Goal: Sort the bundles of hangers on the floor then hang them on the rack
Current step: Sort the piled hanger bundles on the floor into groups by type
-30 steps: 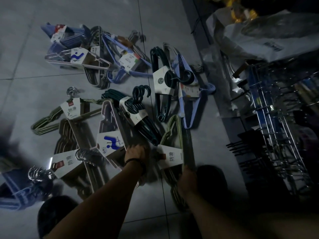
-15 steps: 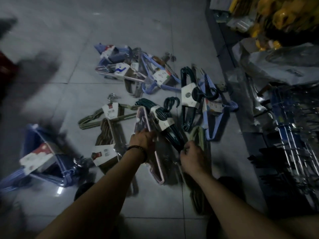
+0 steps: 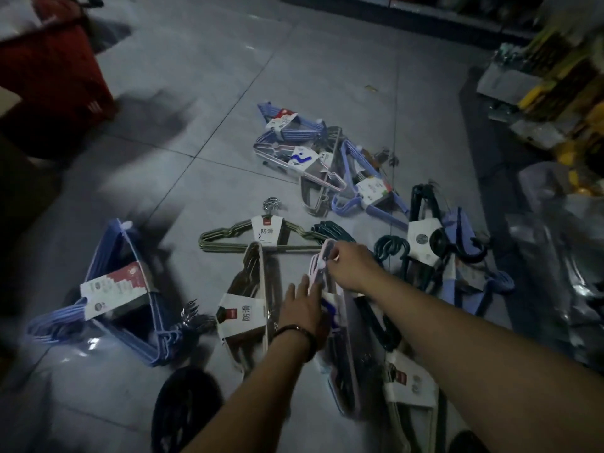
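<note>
Pretty dim here, but your right hand is pinching the top end of the pale pink bundle, which lies on the grey tile floor right in front of you. Your left hand, the one with the dark wristband, has its fingers out straight and resting against the side of that same bundle, not gripping it. Just left of it sits the brown bundle with a white label, and the olive bundle lies flat just beyond. The blue bundle is well off to your left, the dark green bundle is beside your right wrist, and a mixed pile sits farther out.
</note>
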